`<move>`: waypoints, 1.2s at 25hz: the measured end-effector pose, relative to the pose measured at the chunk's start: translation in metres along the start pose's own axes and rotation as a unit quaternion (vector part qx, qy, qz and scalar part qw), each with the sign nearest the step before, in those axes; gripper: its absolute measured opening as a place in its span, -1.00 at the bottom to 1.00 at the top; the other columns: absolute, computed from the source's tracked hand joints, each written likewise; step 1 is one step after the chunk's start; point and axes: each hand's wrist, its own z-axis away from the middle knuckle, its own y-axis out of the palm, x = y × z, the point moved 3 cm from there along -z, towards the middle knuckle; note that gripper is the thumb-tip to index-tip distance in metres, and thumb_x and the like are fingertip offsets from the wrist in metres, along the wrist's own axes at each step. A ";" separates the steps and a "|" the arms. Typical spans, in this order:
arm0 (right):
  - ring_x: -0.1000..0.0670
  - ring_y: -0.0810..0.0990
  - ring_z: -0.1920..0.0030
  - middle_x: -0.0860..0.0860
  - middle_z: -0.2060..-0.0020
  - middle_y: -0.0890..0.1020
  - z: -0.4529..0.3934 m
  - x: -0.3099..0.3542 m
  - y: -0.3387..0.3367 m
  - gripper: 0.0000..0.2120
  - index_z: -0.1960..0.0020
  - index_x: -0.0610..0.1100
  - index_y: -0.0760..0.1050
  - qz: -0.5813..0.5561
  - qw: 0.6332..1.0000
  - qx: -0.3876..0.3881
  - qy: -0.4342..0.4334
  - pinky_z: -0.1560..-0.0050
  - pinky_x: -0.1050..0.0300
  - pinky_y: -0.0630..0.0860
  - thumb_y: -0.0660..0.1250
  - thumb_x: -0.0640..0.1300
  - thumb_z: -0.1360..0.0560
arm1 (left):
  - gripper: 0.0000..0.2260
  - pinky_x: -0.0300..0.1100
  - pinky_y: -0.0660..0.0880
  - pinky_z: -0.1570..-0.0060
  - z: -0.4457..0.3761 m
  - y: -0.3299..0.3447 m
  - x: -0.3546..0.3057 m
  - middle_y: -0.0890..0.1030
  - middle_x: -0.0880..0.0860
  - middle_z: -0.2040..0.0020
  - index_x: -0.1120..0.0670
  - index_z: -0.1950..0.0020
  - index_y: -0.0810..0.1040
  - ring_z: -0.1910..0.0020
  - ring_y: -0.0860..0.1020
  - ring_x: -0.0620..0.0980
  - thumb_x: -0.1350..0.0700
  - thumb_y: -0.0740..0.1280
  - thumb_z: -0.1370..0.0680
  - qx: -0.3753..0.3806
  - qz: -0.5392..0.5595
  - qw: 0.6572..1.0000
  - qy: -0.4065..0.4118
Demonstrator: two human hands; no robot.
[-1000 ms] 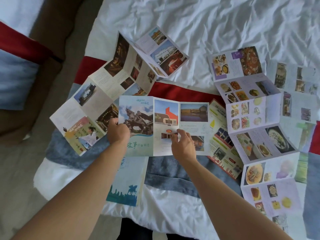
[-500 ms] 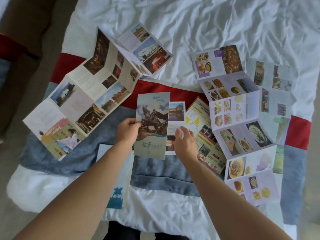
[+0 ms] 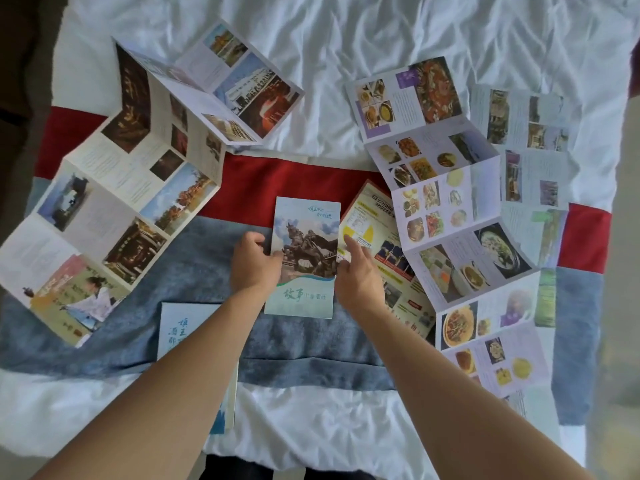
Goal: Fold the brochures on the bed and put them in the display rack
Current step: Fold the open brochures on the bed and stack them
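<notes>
Head view, near edge first: two bare forearms reaching over white bedding. Farther in, left hand point(image 3: 254, 263) pinching the left edge of a folded blue brochure point(image 3: 302, 258), thumb on the cover; right hand point(image 3: 358, 277) gripping its right edge, index finger extended along it. Brochure between both hands, over the grey-blue blanket band point(image 3: 304, 348). Beyond, unfolded scenic brochure point(image 3: 138, 168) at left, unfolded food brochure point(image 3: 450, 209) at right, on white sheet point(image 3: 346, 46).

Bedroom: bed point(image 3: 363, 46) with rumpled white sheet, red-blue-white runner point(image 3: 277, 181), brochures point(image 3: 446, 209) spread on top.
</notes>
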 end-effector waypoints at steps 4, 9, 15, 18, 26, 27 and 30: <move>-0.13 0.53 -0.13 -0.06 -0.43 0.30 0.000 0.011 0.013 -0.38 -0.56 -0.03 0.18 0.027 0.998 0.029 -0.042 0.12 0.04 0.53 0.24 -0.25 -0.53 | -0.31 -0.06 0.50 0.24 0.016 0.003 -0.007 0.42 0.12 -0.27 0.04 -0.57 0.18 -0.10 0.53 0.12 0.15 0.43 -0.51 -0.005 -0.186 0.960 0.209; -0.18 0.59 -0.03 -0.09 -0.44 0.18 0.002 0.020 0.024 -0.22 -0.54 -0.01 0.13 0.080 0.995 0.039 -0.044 0.11 0.00 0.61 0.33 -0.39 -0.43 | -0.37 -0.06 0.51 0.25 0.020 0.003 -0.006 0.39 0.11 -0.13 0.07 -0.51 0.30 0.03 0.52 0.13 0.25 0.44 -0.48 0.033 -0.214 0.941 0.261; -0.21 0.59 -0.02 -0.11 -0.40 0.17 0.016 0.032 0.017 -0.21 -0.53 -0.06 0.15 0.110 0.991 0.049 -0.061 0.08 -0.02 0.61 0.29 -0.48 -0.40 | -0.42 -0.05 0.55 0.15 0.037 -0.014 -0.012 0.39 0.13 -0.12 0.10 -0.49 0.36 0.06 0.51 0.11 0.29 0.41 -0.48 0.014 -0.218 0.934 0.281; -0.21 0.59 0.05 -0.14 -0.38 0.20 0.035 0.040 0.013 -0.25 -0.51 -0.08 0.18 0.117 0.988 0.045 -0.092 0.18 0.01 0.56 0.26 -0.47 -0.40 | -0.44 -0.06 0.56 0.16 0.056 -0.029 -0.008 0.41 0.15 -0.15 0.09 -0.46 0.38 0.06 0.53 0.12 0.31 0.41 -0.49 -0.010 -0.217 0.934 0.285; -0.20 0.58 0.01 -0.12 -0.37 0.22 0.105 0.050 0.060 -0.29 -0.50 -0.05 0.18 0.112 0.987 0.057 -0.102 0.22 0.09 0.37 0.28 -0.42 -0.42 | -0.44 -0.04 0.57 0.13 0.102 -0.071 0.053 0.41 0.14 -0.21 0.06 -0.47 0.37 -0.01 0.55 0.14 0.28 0.40 -0.50 -0.021 -0.235 0.935 0.264; -0.19 0.58 0.05 -0.11 -0.35 0.24 0.113 0.051 0.071 -0.31 -0.48 -0.05 0.20 0.108 0.987 0.062 -0.102 0.24 0.10 0.36 0.27 -0.42 -0.42 | -0.44 -0.03 0.58 0.13 0.104 -0.076 0.066 0.40 0.14 -0.21 0.05 -0.48 0.36 -0.01 0.56 0.14 0.27 0.40 -0.50 -0.016 -0.241 0.935 0.261; -0.22 0.59 0.05 -0.10 -0.32 0.26 0.133 0.060 0.101 -0.36 -0.46 -0.06 0.23 0.103 0.988 0.067 -0.096 0.22 0.06 0.43 0.27 -0.40 -0.44 | -0.44 -0.03 0.59 0.07 0.107 -0.092 0.103 0.40 0.15 -0.21 0.06 -0.48 0.35 -0.04 0.56 0.13 0.24 0.42 -0.51 -0.009 -0.245 0.936 0.254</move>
